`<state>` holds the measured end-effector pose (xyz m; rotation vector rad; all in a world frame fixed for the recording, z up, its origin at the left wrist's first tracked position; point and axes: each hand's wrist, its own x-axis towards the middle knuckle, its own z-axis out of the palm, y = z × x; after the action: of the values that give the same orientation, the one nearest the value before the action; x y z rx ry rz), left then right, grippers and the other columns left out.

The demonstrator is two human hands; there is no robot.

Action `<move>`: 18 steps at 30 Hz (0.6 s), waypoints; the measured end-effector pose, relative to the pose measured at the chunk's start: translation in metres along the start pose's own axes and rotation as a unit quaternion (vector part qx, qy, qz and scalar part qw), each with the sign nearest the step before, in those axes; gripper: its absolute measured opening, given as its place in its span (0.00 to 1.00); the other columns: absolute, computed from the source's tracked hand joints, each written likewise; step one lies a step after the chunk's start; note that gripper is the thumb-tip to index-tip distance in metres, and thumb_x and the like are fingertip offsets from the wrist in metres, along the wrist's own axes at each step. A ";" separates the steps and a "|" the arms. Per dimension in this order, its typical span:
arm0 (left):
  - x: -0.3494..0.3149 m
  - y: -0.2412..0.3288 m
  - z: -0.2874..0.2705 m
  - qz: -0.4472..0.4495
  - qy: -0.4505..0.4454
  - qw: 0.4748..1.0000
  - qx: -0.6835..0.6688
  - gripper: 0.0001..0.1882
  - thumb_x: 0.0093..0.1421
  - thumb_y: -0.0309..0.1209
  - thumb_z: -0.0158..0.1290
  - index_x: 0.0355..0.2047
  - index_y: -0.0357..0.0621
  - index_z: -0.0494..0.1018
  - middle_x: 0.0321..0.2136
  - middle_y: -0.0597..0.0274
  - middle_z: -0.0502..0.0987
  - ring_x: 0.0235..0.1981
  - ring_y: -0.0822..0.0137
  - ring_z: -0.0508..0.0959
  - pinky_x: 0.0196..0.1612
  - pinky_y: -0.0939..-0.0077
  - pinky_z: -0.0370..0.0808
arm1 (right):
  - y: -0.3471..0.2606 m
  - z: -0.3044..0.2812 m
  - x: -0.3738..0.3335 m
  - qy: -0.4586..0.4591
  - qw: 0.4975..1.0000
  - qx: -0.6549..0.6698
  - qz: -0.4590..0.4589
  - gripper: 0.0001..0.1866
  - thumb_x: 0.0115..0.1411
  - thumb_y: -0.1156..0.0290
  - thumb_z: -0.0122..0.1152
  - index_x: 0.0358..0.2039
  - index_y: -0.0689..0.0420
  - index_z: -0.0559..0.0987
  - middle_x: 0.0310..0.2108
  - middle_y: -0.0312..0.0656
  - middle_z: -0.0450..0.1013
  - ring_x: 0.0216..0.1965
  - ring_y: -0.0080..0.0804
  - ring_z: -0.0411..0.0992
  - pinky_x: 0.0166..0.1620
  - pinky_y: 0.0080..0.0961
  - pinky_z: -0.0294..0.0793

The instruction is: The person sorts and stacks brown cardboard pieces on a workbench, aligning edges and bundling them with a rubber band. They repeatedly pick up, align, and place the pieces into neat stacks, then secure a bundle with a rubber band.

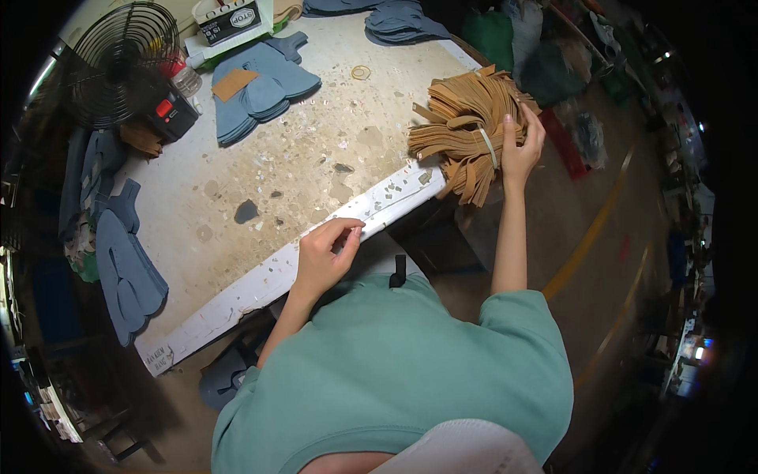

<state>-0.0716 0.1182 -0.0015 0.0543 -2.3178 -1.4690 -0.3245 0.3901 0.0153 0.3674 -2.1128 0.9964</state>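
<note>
A thick bundle of tan leather-like strips, tied round with a pale band, lies at the far right corner of the table and overhangs its edge. My right hand grips the bundle's right side, thumb and fingers bent among the strips. Over the white front edge of the table is my left hand, its fingers curled and the fingertips brought to the thumb. Whatever may be between those fingertips is too small to make out.
The worn table carries stacked blue-grey cut pieces, more such pieces at the left, and a tan scrap. A black wire fan stands far left. A red crate sits on the floor at right.
</note>
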 end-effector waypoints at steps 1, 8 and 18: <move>-0.001 0.000 0.000 -0.001 -0.001 1.000 0.007 0.04 0.57 0.26 0.56 0.33 0.40 0.78 0.26 0.57 0.80 0.24 0.67 0.79 0.28 0.78 0.74 | -0.002 -0.003 -0.006 0.010 0.999 0.003 0.042 0.19 0.64 0.63 0.54 0.53 0.57 0.74 0.56 0.47 0.68 0.58 0.43 0.65 0.60 0.36 0.61; -0.001 0.002 -0.003 -0.006 0.003 1.000 0.011 0.04 0.57 0.25 0.56 0.32 0.40 0.78 0.26 0.57 0.80 0.25 0.66 0.80 0.29 0.77 0.74 | -0.012 -0.050 -0.050 -0.112 0.990 -0.001 -0.083 0.30 0.54 0.77 0.47 0.60 0.55 0.68 0.62 0.49 0.59 0.63 0.48 0.58 0.63 0.39 0.58; -0.001 0.001 -0.003 -0.004 -0.010 1.000 0.020 0.04 0.57 0.26 0.56 0.32 0.41 0.78 0.25 0.57 0.79 0.24 0.66 0.79 0.27 0.77 0.73 | -0.029 -0.065 -0.033 -0.247 0.947 -0.148 -0.143 0.49 0.39 0.80 0.55 0.66 0.39 0.59 0.71 0.43 0.41 0.70 0.50 0.43 0.66 0.50 0.50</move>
<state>-0.0699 0.1160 0.0002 0.0610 -2.3661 -1.4331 -0.2532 0.4183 0.0327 0.8101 -2.5110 0.4334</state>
